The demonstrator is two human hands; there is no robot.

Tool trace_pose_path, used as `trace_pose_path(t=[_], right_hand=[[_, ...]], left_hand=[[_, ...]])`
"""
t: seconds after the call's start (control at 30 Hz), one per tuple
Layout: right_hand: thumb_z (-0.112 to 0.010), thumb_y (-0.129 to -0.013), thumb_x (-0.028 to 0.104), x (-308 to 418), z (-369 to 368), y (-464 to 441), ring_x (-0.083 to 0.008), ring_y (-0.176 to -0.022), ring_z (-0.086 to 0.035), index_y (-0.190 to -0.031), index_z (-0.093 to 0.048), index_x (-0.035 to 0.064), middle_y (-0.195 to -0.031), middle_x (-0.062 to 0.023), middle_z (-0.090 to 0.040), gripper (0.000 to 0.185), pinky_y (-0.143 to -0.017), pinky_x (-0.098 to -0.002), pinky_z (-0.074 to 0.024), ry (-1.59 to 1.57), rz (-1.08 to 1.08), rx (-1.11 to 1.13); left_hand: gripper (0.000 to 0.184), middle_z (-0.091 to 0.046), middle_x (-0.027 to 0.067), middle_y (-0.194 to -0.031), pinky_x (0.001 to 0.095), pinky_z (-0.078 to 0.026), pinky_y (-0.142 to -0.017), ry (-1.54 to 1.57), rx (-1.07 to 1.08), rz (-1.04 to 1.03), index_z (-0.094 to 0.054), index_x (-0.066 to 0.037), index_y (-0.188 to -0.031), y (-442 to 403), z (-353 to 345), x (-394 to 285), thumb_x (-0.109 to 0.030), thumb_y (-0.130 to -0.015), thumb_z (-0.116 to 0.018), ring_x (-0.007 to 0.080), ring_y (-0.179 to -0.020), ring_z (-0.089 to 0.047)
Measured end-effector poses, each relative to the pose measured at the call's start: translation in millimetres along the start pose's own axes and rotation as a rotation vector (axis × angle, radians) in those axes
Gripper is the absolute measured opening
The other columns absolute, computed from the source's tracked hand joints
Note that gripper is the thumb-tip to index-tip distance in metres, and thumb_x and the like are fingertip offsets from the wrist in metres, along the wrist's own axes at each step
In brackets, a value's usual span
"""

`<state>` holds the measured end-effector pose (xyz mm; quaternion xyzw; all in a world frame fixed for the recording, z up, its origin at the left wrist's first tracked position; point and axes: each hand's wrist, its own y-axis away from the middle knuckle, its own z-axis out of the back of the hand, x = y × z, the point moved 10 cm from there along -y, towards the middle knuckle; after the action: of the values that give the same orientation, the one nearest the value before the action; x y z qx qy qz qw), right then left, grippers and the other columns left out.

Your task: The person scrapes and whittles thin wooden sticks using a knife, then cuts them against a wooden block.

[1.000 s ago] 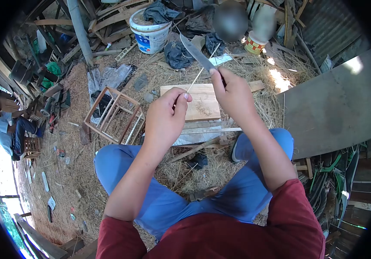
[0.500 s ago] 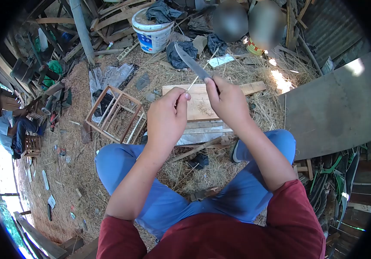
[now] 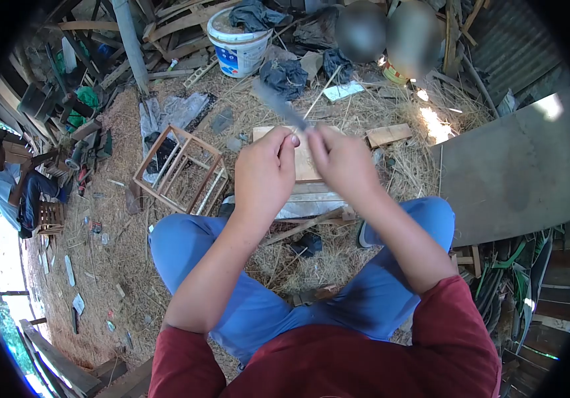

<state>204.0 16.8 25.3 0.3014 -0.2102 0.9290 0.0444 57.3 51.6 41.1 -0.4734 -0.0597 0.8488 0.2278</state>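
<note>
My right hand [image 3: 343, 159] is closed round the handle of a knife [image 3: 278, 106], whose blade points up and left and is smeared by motion. Pinched in my left hand [image 3: 265, 166] is a thin pale stick [image 3: 324, 91], which slants up to the right past the blade. The knife's base lies close against the stick, just beside my left fingertips; whether it cuts in cannot be made out. Below both hands a flat wooden board [image 3: 307, 169] lies on the ground between my knees, partly hidden by them.
To the left stands a small wooden frame [image 3: 182, 171]. A white bucket [image 3: 238, 50] with black plastic on it is at the back. A large grey sheet [image 3: 510, 172] leans at the right. Another person [image 3: 19, 186] sits at the far left. Straw and shavings cover the ground.
My right hand has moved slightly down and left, bringing the knife close to my left fingers. My left hand has shifted a little right and still pinches the stick.
</note>
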Motion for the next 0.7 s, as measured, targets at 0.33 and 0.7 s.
trace_pose_path(t=[0.33, 0.7], right_hand=[[-0.057, -0.108, 0.032, 1, -1, -4, -0.0446, -0.06, -0.063, -0.094, -0.068, 0.0029, -0.069, -0.0233, -0.063, 0.034, -0.057, -0.0485, -0.0501, -0.018, 0.024, 0.035], [-0.059, -0.105, 0.036, -10, 17, -15, -0.0451, -0.065, -0.068, -0.09, -0.068, 0.0069, -0.067, -0.021, -0.066, 0.034, -0.059, -0.0537, -0.0529, -0.057, -0.129, -0.031]], left_hand=[[0.019, -0.062, 0.0079, -0.067, 0.032, -0.043, -0.056, -0.051, 0.017, -0.013, -0.071, -0.005, -0.101, -1, 0, 2, -0.019, -0.104, -0.06, 0.0134, -0.056, -0.054], [0.016, -0.066, 0.0181, -0.068, 0.046, -0.05, -0.058, 0.022, -0.044, -0.018, -0.072, -0.004, -0.097, -2, 6, -1, -0.018, -0.1, -0.064, 0.036, -0.06, -0.067]])
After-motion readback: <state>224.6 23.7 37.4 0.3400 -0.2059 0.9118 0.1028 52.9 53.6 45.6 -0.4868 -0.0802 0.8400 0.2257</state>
